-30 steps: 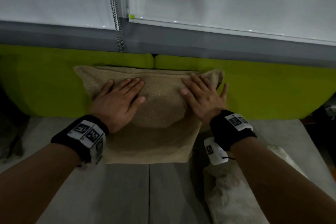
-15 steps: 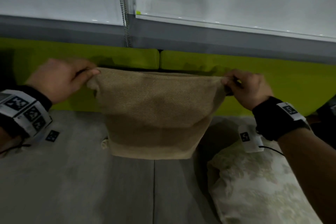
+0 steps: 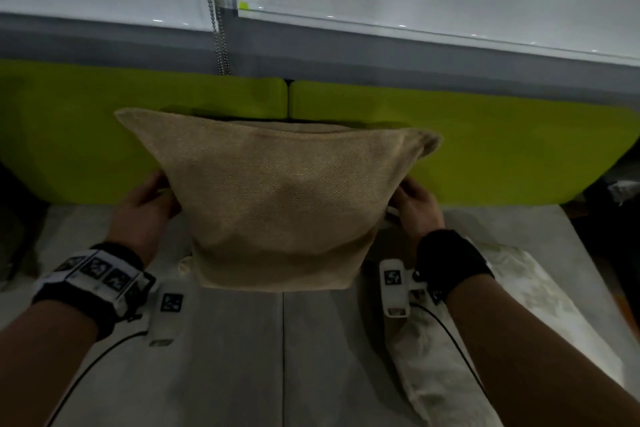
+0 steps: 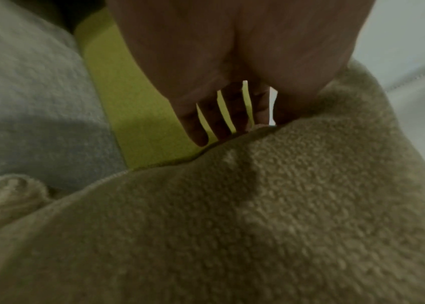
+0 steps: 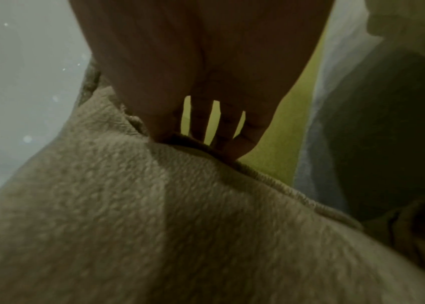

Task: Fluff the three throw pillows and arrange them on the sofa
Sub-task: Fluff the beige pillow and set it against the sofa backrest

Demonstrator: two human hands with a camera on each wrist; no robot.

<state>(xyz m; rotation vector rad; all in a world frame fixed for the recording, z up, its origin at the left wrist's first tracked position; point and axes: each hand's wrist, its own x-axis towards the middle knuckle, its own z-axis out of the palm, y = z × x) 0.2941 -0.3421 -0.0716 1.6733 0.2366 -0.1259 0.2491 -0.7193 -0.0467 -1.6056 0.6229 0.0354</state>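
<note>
A tan woven pillow (image 3: 277, 201) stands upright on the grey sofa seat (image 3: 225, 357) and leans on the green backrest (image 3: 502, 149). My left hand (image 3: 145, 211) presses its left side and my right hand (image 3: 415, 208) its right side, so the middle is squeezed in and the top corners flare out. In the left wrist view my left hand (image 4: 219, 115) has straight, spread fingers against the pillow (image 4: 232, 226) edge. The right wrist view shows my right hand (image 5: 214, 123) the same way on the pillow (image 5: 180, 226). A pale floral pillow (image 3: 467, 340) lies on the seat under my right forearm.
Behind the backrest runs a grey sill under white blinds, with a bead chain (image 3: 218, 28) hanging above the pillow. Dark clutter sits past both sofa ends. The seat seam (image 3: 283, 357) runs toward me from under the pillow.
A second ago both palms lay flat on the pillow's front. Then the hands pinched its top corners. Now they have dropped to the sides and push inward.
</note>
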